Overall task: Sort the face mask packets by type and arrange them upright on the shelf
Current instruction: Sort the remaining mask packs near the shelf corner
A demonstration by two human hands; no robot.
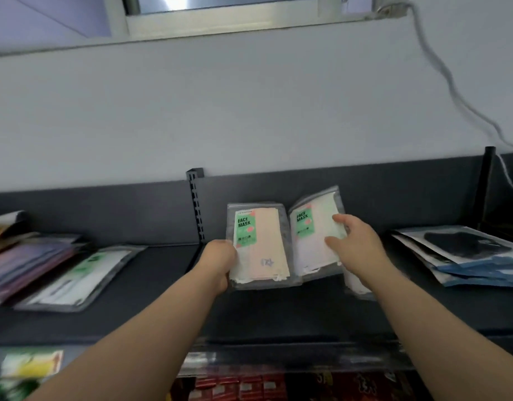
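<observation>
Head view: dark shelf [151, 287] spans the frame; black-mask pile [466, 256] lies flat at its right, purple pile [26, 264] and one flat packet [78, 279] at its left; mid-shelf, two upright FACE MASK packets sit side by side; left hand [220, 264] grips left packet [264, 250] by its edge, fingers curled; right hand [355, 244] holds right packet [310, 241], thumb and forefinger on its face.

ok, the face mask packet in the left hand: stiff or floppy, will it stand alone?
Probably floppy: the packet is a thin clear pouch of soft masks. Likely light, since the left hand holds it by one edge. Glossy film may slip, so lean it.
</observation>
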